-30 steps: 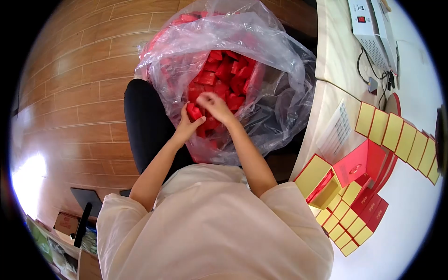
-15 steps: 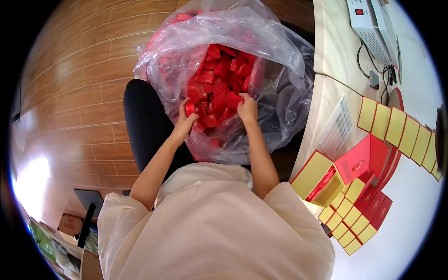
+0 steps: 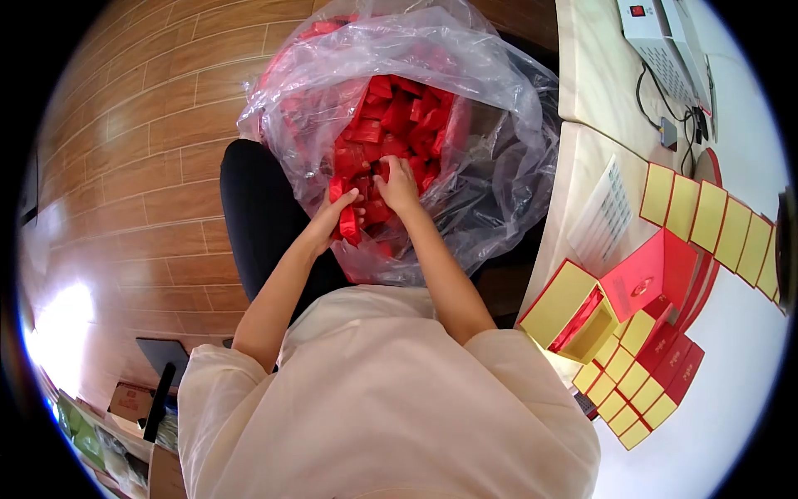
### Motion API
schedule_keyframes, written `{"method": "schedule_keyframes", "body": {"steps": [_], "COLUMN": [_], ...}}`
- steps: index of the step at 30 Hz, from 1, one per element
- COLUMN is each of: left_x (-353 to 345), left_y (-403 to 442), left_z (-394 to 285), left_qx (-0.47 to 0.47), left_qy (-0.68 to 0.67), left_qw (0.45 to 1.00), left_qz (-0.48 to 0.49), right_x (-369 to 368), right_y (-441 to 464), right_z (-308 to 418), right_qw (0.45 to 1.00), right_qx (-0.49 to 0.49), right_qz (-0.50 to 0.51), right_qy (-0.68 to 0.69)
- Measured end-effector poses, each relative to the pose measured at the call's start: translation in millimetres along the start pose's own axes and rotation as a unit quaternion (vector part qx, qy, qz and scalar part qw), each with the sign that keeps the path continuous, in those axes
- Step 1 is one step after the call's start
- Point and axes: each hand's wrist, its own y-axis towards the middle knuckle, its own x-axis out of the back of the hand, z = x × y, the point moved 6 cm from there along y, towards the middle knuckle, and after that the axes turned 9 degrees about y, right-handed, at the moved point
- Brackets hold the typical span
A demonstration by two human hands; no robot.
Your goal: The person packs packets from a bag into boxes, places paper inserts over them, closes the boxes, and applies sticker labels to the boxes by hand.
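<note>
My left hand (image 3: 329, 219) holds at least one red packet (image 3: 348, 224) over one clear bag (image 3: 499, 91) of uncountable others. My right hand (image 3: 401, 186) curls its fingers among those; whether they grip any, I cannot tell.

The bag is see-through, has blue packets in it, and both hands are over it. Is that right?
Not quite: the packets are red, not blue, as the head view shows. The rest is right: the bag is see-through, and the left hand and right hand are over it.
</note>
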Motion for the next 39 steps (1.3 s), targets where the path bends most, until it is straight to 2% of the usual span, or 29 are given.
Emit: {"method": "schedule_keyframes", "body": {"steps": [1, 2, 3, 5, 9, 12, 14, 18, 20, 22, 25, 26, 28, 29, 30, 31, 32, 34, 35, 36, 37, 38, 39], "left_x": [-1, -1, 0, 1, -1, 2, 4, 0, 7, 9, 13, 11, 7, 5, 1, -1, -2, -1, -2, -3, -2, -1, -1], "left_y": [0, -2, -2, -1, -3, 2, 3, -1, 6, 12, 14, 12, 8, 7, 5, 2, 1, 2, 3, 4, 4, 4, 4], "left_z": [0, 0, 1, 2, 0, 4, 6, 1, 7, 14, 11, 10, 8, 5, -1, -4, -3, -4, -5, -6, -8, -8, -7], "left_qx": [0.001, 0.009, 0.018, 0.023, 0.018, 0.025, 0.028, 0.021, 0.023, 0.025, -0.02, 0.0, 0.021, -0.005, -0.03, -0.026, -0.025, -0.046, -0.044, -0.055, -0.065, -0.064, -0.044], "left_qy": [0.001, -0.005, -0.012, -0.035, -0.048, -0.046, -0.046, -0.037, -0.033, -0.027, -0.03, -0.052, -0.073, -0.07, -0.068, -0.061, -0.062, -0.001, -0.003, -0.011, -0.019, -0.021, -0.02], "left_qw": [1.0, 1.0, 0.999, 0.999, 0.998, 0.998, 0.998, 0.998, 0.998, 0.998, 0.997, 0.998, 0.997, 0.997, 0.997, 0.998, 0.998, 0.998, 0.998, 0.998, 0.997, 0.997, 0.998], "left_qz": [0.0, -0.018, -0.036, -0.027, -0.036, -0.03, -0.033, -0.048, -0.048, -0.045, -0.065, -0.039, -0.014, -0.011, -0.008, -0.009, -0.01, -0.038, -0.039, -0.034, -0.031, -0.036, -0.038], "right_x": [1, 1, 2, -3, -5, 0, 5, 24, 16, 9, -4, -3, 0, 3, 2, 7, 8, 13, 8, 8, 9, 10, 9], "right_y": [-1, -1, 0, 1, 9, 11, 10, -7, -21, -52, -86, -87, -85, -79, -72, -59, -48, -14, -2, 5, 6, 6, 6], "right_z": [-12, -27, -42, -74, -88, -97, -96, -29, -1, 56, 102, 105, 100, 96, 90, 70, 47, -6, -35, -65, -79, -79, -84], "right_qw": [0.987, 0.95, 0.95, 0.905, 0.885, 0.903, 0.94, 0.96, 0.98, 0.961, 0.952, 0.952, 0.972, 0.963, 0.963, 0.967, 0.948, 0.987, 0.987, 0.984, 0.959, 0.961, 0.954], "right_qx": [-0.006, -0.012, -0.013, -0.075, -0.094, -0.101, -0.031, 0.035, 0.107, 0.207, 0.261, 0.261, 0.183, 0.217, 0.216, 0.093, -0.031, -0.054, -0.056, -0.084, -0.108, -0.108, -0.152], "right_qz": [-0.009, -0.017, -0.016, 0.069, 0.022, -0.004, -0.049, -0.042, -0.004, 0.084, 0.138, 0.137, 0.143, 0.089, 0.09, 0.05, 0.009, -0.12, -0.119, -0.144, -0.165, -0.16, -0.11], "right_qy": [-0.157, -0.311, -0.311, -0.414, -0.455, -0.418, -0.336, -0.275, -0.169, -0.161, -0.085, -0.084, 0.037, 0.133, 0.135, 0.23, 0.318, 0.094, 0.093, -0.055, -0.202, -0.201, -0.235]}}
